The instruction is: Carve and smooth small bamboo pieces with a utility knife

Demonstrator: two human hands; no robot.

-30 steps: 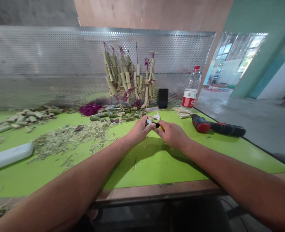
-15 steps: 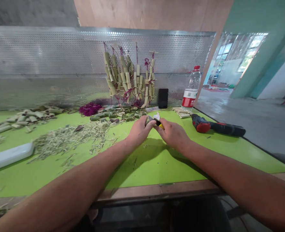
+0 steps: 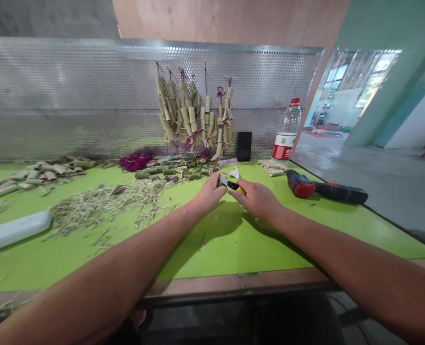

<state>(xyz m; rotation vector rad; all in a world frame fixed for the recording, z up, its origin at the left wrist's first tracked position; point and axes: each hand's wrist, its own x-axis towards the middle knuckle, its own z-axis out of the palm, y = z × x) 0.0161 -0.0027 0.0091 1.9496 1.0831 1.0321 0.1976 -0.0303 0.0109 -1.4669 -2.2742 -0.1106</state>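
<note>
The two hands have drawn slightly apart since half a second ago. The left hand is curled closed around a short bamboo piece, which pokes out past its fingers, towards the far side of the worktop. The right hand is closed on a yellow-handled utility knife, its blade right at the piece. Shavings lie heaped at nine o'clock from the hands, a cordless drill at two o'clock.
</note>
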